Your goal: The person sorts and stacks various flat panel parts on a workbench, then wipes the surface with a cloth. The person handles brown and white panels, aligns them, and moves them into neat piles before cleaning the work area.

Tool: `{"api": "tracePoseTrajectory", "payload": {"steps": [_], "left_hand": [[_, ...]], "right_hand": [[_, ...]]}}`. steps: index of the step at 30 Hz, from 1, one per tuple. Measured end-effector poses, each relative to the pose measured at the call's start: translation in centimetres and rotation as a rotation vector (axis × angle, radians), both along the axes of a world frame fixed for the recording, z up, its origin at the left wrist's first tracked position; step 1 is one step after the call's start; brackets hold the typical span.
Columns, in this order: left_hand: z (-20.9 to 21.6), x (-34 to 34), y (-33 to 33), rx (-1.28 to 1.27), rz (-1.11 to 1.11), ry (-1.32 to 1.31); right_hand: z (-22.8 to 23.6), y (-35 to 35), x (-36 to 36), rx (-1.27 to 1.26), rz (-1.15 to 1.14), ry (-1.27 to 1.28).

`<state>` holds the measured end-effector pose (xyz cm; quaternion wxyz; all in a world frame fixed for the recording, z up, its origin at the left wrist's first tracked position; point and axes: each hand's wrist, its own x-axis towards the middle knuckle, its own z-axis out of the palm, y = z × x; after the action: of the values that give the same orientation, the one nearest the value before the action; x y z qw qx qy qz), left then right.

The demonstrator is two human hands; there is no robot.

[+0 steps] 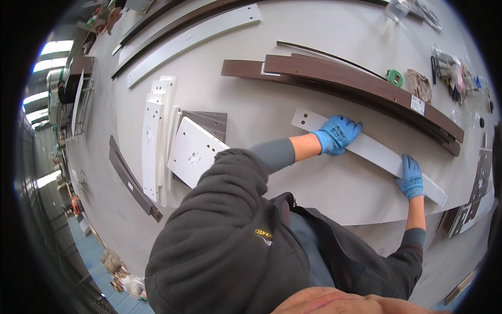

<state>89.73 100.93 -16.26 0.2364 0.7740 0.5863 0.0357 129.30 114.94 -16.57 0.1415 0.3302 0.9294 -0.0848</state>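
Observation:
A long white board [379, 153] with holes at its ends lies slantwise on the pale table in front of me. My left hand [337, 135], in a blue glove, is closed over the board near its left end, fingers curled across the far edge. Farther right my right hand [411, 178], gloved the same way, grips the board nearer its right end, fingers laid over the top. Beyond it lies a stack of long brown boards [340, 73], the top one bearing a white label [418, 104]. The board's underside is hidden.
White panels [194, 149] and grey panels [209, 121] are piled on the left. A long white board [193, 42] and dark strips [157, 49] lie at the far left. Toward the far right are a green tape measure [395, 78], a beige cloth [419, 86] and bagged hardware [449, 68].

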Motion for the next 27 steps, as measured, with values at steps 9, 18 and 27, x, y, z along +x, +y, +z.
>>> {"api": "tracePoseTrajectory", "payload": {"steps": [9,18,27], "left_hand": [[15.1,-11.2,-10.2,0.550,0.095,-0.039],[23.2,-28.6,-22.6,0.559,0.485,-0.020],[25.4,-38.5,-39.4,1.079,0.892,0.541]], "right_hand": [[16.7,-3.3,-10.1,0.154,0.329,0.229],[25.2,-1.2,-36.6,0.345,0.848,0.531],[25.8,-5.6,-62.8,0.358,0.957,0.596]]}}
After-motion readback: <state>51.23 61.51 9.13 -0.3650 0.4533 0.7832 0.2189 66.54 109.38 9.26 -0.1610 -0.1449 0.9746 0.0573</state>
